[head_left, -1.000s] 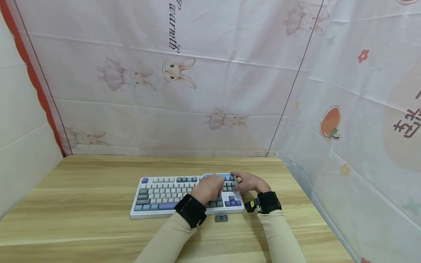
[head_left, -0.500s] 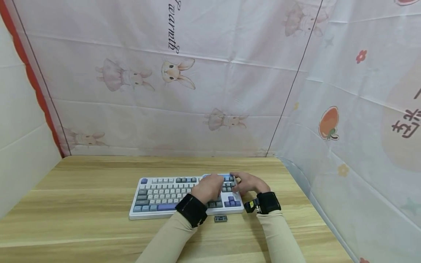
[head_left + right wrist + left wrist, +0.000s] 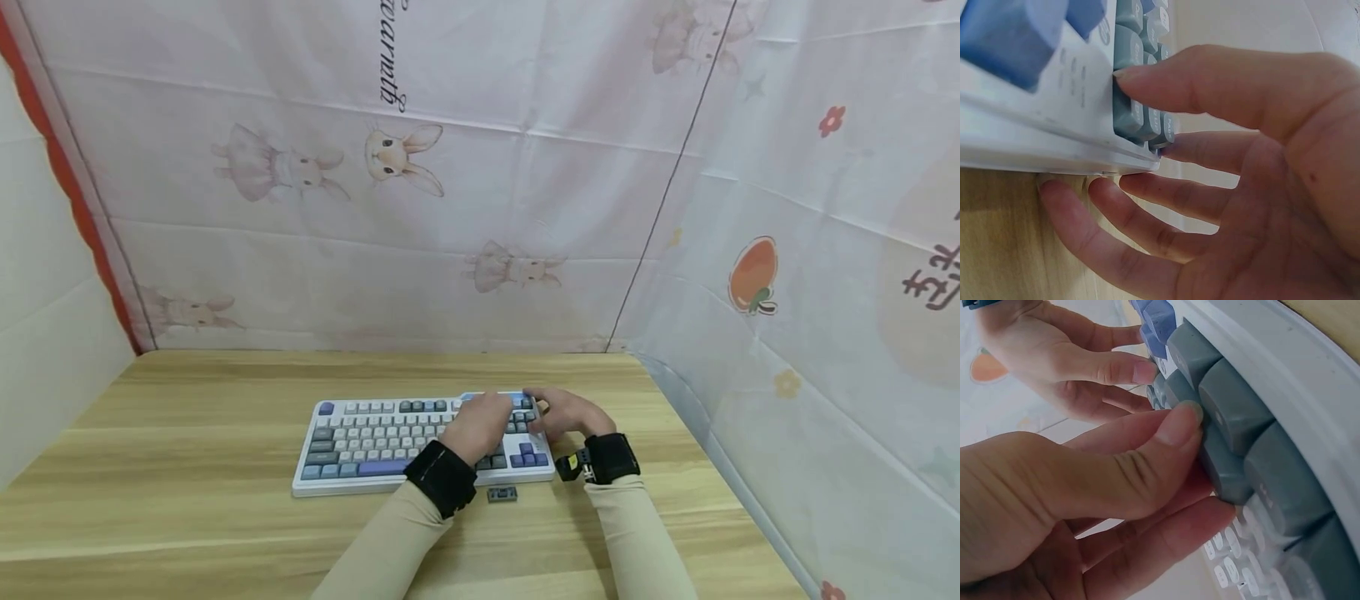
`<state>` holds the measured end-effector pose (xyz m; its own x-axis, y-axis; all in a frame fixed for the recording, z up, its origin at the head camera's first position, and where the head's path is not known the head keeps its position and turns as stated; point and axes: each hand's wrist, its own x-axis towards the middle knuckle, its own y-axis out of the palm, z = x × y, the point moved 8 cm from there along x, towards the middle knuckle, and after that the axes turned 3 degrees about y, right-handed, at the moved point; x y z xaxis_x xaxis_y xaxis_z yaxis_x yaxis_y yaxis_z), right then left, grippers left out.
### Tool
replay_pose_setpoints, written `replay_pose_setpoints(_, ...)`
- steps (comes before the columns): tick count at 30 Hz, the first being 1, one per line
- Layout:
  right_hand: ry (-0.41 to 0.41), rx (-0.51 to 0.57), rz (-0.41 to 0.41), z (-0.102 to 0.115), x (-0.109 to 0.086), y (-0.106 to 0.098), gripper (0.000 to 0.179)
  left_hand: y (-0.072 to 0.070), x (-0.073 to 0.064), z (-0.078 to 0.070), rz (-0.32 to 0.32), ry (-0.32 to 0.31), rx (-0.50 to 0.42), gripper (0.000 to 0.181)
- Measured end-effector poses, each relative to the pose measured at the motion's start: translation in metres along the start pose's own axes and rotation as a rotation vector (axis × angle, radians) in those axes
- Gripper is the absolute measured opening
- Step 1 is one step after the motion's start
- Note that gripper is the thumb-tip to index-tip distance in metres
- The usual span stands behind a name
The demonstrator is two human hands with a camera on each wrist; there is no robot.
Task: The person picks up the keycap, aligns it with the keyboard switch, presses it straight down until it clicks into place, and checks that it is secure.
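Note:
A white keyboard (image 3: 345,489) with white, grey, blue and purple keycaps lies on the wooden table. My left hand (image 3: 478,425) reaches over its right part. In the left wrist view, its thumb and a finger lie at opposite ends of a grey keycap (image 3: 1225,464), pinching it; other fingers are partly hidden behind the thumb. My right hand (image 3: 572,414) grips the keyboard's right end, with the thumb (image 3: 1166,81) on the grey keys and the other fingers along the side edge. A small dark rectangular piece (image 3: 502,494), perhaps an upturned keycap, lies just before the keyboard.
Bare wooden tabletop (image 3: 187,450) extends left of the keyboard. Behind the table hangs a pale cloth (image 3: 322,283) printed with rabbits, and another cloth (image 3: 810,333) slopes along the right side. Both wrists wear black straps (image 3: 442,477).
Both hands stay nearly in place at the keyboard, the left shifting only very slightly. The head view has tilted and shifted a little.

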<state>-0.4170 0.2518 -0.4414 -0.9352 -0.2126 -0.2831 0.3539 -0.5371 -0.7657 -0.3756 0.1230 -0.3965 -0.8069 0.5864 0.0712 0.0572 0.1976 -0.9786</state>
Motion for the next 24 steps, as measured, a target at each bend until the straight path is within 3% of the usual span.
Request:
replay_pose_setpoints(9,0.014,0.084,0.031,0.0048,-0.0004,0.0013,0.079,-0.002,-0.003,0.0075,0.008,-0.022,-0.024,0.017)
replay_pose_setpoints(15,0.0,-0.006,-0.021,0.004,-0.0005,-0.0045,0.077,-0.002,0.001,0.0011,-0.009,0.02,0.027,0.012)
replay_pose_setpoints(19,0.015,-0.006,-0.026,0.0036,-0.0019,-0.0044,0.077,0.0006,0.0006,-0.002,-0.035,0.046,0.078,0.011)
replay_pose_setpoints(24,0.016,0.001,-0.033,0.002,-0.0022,-0.0037,0.077,0.0039,-0.0019,0.0026,-0.038,0.041,0.046,0.01)
